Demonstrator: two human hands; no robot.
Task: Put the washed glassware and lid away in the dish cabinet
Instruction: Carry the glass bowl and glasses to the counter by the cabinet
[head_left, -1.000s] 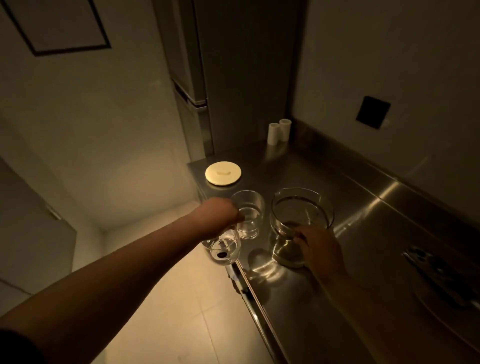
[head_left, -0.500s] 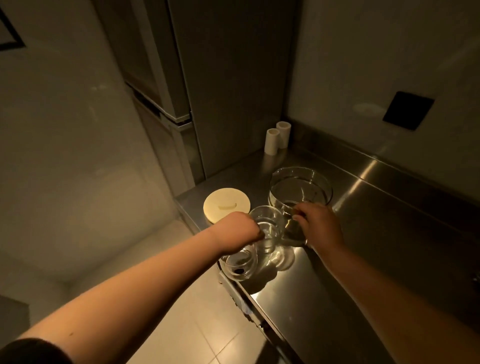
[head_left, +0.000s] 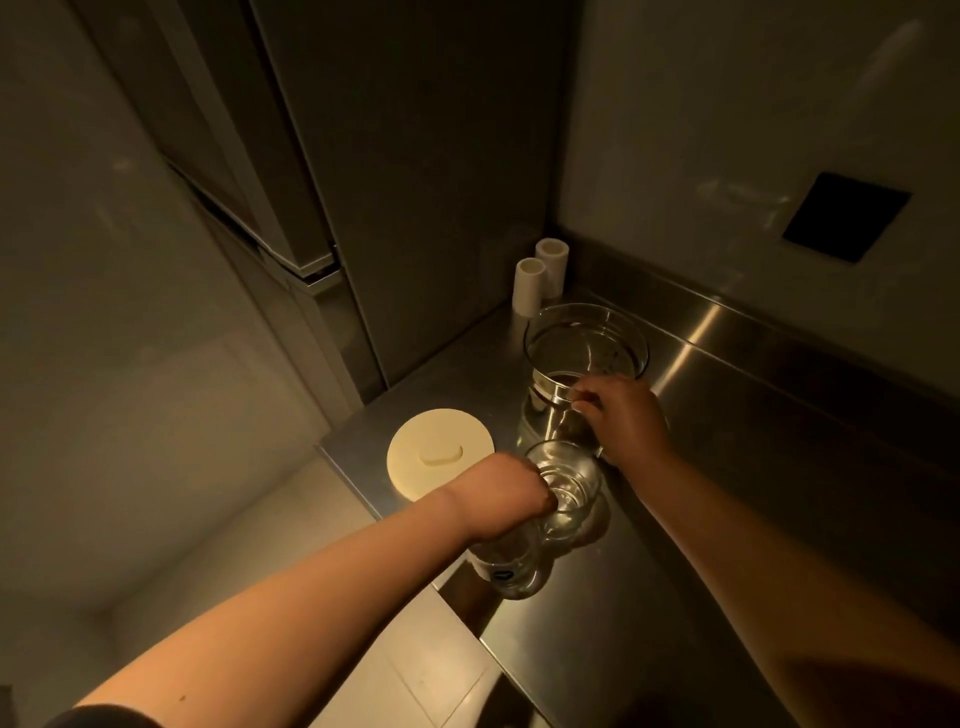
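— Both hands, what have they got?
— Left hand (head_left: 501, 496) curls over the rim of a glass (head_left: 508, 564) at the near edge of the steel surface (head_left: 727, 519), fingers dipping into a second glass (head_left: 567, 488) just beside it, so it seems to pinch both rims together. Right hand (head_left: 621, 418) grips the rim of the big glass bowl (head_left: 584, 353), fingers hooked over the near side.
— And the lid?
— The cream lid (head_left: 440, 454) lies flat on the surface's left corner, just left of the glasses, untouched.
— Anything else around?
— Two white cylinders (head_left: 540, 275) stand in the back corner beside a tall grey unit (head_left: 405, 182), and a dark square plate (head_left: 847, 215) sits on the wall. Whether that unit is the dish cabinet, I can't tell.
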